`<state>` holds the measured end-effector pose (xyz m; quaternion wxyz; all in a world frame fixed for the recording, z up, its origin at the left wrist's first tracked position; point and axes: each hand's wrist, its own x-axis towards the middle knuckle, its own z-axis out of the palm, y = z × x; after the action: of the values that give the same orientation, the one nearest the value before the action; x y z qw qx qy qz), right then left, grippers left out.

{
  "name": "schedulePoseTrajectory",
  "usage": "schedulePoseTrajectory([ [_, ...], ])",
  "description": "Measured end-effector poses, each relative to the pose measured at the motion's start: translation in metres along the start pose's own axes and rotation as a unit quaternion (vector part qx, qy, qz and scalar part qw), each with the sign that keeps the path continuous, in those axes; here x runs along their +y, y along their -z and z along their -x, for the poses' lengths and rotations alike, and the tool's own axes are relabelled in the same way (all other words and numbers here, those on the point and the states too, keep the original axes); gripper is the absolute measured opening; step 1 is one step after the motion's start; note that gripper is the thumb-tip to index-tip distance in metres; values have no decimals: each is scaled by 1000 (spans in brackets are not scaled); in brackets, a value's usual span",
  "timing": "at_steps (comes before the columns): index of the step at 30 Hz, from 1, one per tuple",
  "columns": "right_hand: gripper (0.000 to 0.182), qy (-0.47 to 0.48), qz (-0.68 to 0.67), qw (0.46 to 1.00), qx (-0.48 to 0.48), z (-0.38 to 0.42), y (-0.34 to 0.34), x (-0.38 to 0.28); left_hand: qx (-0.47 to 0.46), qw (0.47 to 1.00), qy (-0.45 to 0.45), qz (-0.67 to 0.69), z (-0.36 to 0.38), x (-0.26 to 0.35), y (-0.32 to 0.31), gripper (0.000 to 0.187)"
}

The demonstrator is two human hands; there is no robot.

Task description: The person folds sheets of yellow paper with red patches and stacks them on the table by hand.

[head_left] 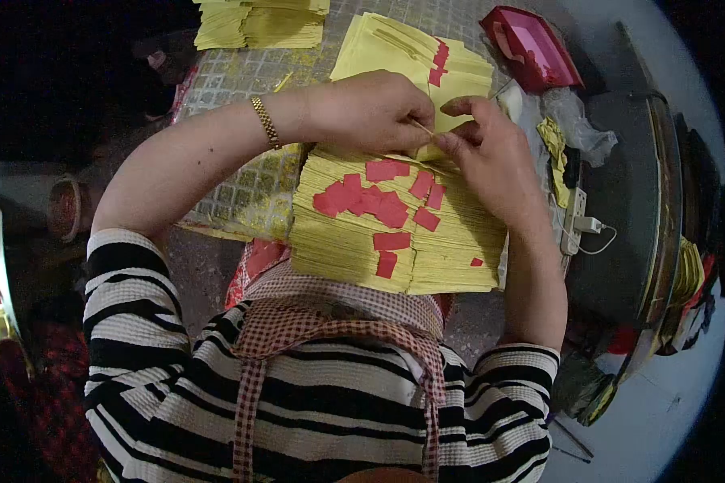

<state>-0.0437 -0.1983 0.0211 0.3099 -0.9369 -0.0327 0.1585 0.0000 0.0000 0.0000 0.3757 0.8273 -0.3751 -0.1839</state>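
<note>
Pink-lined red box [532,50], contents unclear, hands [487,149] pinching thin stick [421,126]

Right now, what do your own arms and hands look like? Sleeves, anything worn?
Black-and-white striped, ribbed sleeves end near the elbows. Gold-coloured metal link band on the left wrist, none visible on the right. Left hand and right hand ungloved.

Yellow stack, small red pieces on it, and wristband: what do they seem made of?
Yellow stack: probably matte paper; many thin layered edges show. Red pieces: likely paper too, flat and dull with straight edges. Wristband: shiny gold-coloured metal, probably, with visible links.
</note>
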Motion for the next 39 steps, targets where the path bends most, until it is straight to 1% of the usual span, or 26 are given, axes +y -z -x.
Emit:
schedulePoseTrajectory([
  [2, 33, 135, 86, 982, 95, 9, -5, 10, -14, 1000, 7, 13, 1, 3, 2, 15],
  [4, 35, 273, 169, 927, 193, 19, -9, 18, -23, 1000, 13, 17, 0, 3, 1, 15],
  [5, 35, 273, 169, 927, 194, 25, -10, 19, -22, 1000, 12, 17, -1, 2, 1, 15],
  [9, 27, 368, 253, 864, 232, 56, -11, 21, -12, 999, 13, 48, -2, -2, -4, 15],
  [10, 27, 369, 253, 864, 232, 61, -12, 21, -11, 999, 12, 47, -1, -2, -4, 15],
  [14, 21, 347, 309, 869, 172, 74, -21, 19, -12, 998, 29, 49, 2, 1, -4, 15],
  [15, 21, 348, 309, 868, 172, 74, -20, 19, -12, 998, 29, 49, 2, 3, -3, 15],
  [19, 20, 304, 194, 913, 189, 70, -6, 20, -54, 996, 61, 25, 5, 14, 4, 15],
  [20, 20, 305, 195, 913, 189, 68, -2, 21, -53, 996, 61, 24, 5, 14, 3, 15],
  [22, 20, 242, 94, 955, 145, 60, 6, 21, -28, 999, 29, 0, 4, 10, 1, 15],
  [24, 19, 174, -10, 980, 97, 50, 11, 20, -3, 1000, -2, -27, 2, 6, -3, 16],
  [25, 19, 177, -9, 979, 98, 42, 12, 19, -1, 1000, -2, -28, 1, 4, -4, 16],
  [29, 18, 134, -126, 981, -67, 5, 12, 16, 14, 997, 4, -81, -6, -1, -5, 18],
  [30, 18, 136, -123, 981, -67, 2, 11, 15, 17, 997, 4, -81, -6, 0, -3, 18],
  [34, 20, 74, -154, 979, -109, -5, 6, 13, -48, 995, 18, -80, -9, 2, 2, 17],
  [35, 20, 74, -153, 979, -109, -6, 5, 12, -47, 996, 17, -80, -9, 4, 3, 17],
  [39, 24, 88, -51, 993, -53, 1, -1, 4, -69, 993, 81, -55, -4, 18, 5, 18],
])
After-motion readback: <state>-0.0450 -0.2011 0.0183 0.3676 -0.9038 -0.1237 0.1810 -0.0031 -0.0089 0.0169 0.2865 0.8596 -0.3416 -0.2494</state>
